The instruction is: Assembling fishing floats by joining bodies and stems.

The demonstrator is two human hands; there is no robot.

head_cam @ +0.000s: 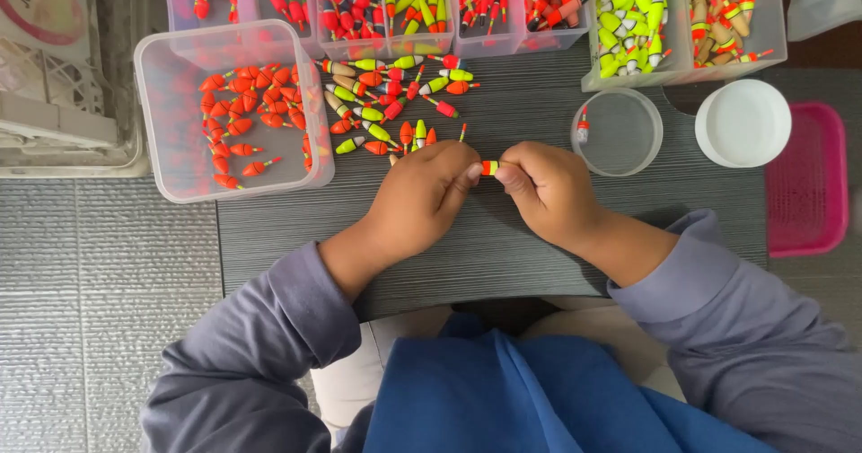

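Both hands meet over the dark table (521,237). My left hand (422,197) and my right hand (546,188) pinch one small orange and yellow fishing float (489,167) between their fingertips. Just beyond the left hand lies a loose pile of red, orange and yellow-green floats (386,103) on the table. A clear round dish (618,131) with one small float inside stands beyond my right hand.
A clear tub of orange floats (238,112) stands at the left. Several clear bins of sorted floats (476,8) line the far edge. A white round lid (743,123) and a pink basket (808,179) are at the right. White crates (54,103) sit far left.
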